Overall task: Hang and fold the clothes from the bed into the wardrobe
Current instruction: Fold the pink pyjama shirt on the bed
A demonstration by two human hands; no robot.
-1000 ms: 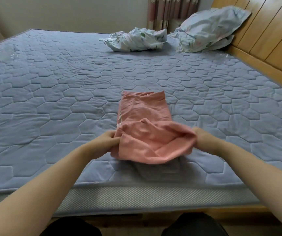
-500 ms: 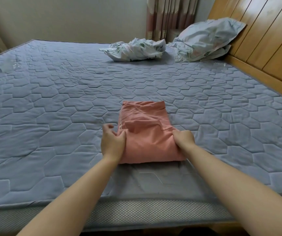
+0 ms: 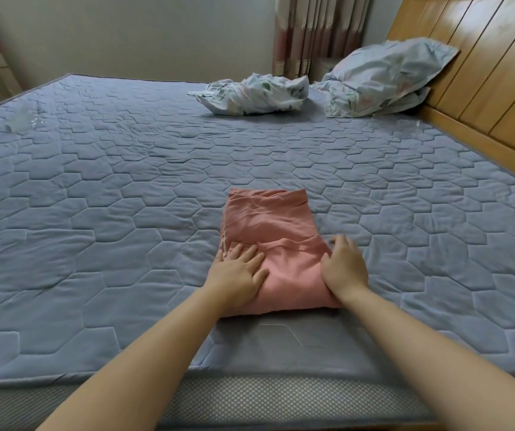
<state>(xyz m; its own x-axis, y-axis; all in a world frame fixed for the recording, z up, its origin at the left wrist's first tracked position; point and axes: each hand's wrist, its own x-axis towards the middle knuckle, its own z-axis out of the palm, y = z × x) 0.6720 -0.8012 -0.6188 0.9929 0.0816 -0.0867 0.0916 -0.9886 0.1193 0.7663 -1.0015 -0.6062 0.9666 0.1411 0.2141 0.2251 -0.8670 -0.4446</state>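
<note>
Head view: pink garment (image 3: 268, 244) is on the bed (image 3: 125, 197), near the front edge and roughly centred, already folded into a compact rectangle with the near flap doubled over the far part. Left hand (image 3: 237, 272) lies flat on the near-left corner, fingers straight and spread, pressing the fold down. Right hand (image 3: 345, 269) sits on the right edge with loosely spread fingers; it's a bit blurred, but I see no pinch or curl round the fabric, so I read it as resting or smoothing, not gripping. My read on status: folding of this piece is basically done and we're in the flatten/tidy step. Not done: picking it up and carrying it to the wardrobe, which isn't in view, so I can't say what's stored there. Nothing here shows any hanging work. Crumpled floral cloth (image 3: 256, 93) lies at the far side beside the pillow (image 3: 383, 73), well apart from the hands; can't tell whether it's clothing or bedding, so it may be a remaining item.
</note>
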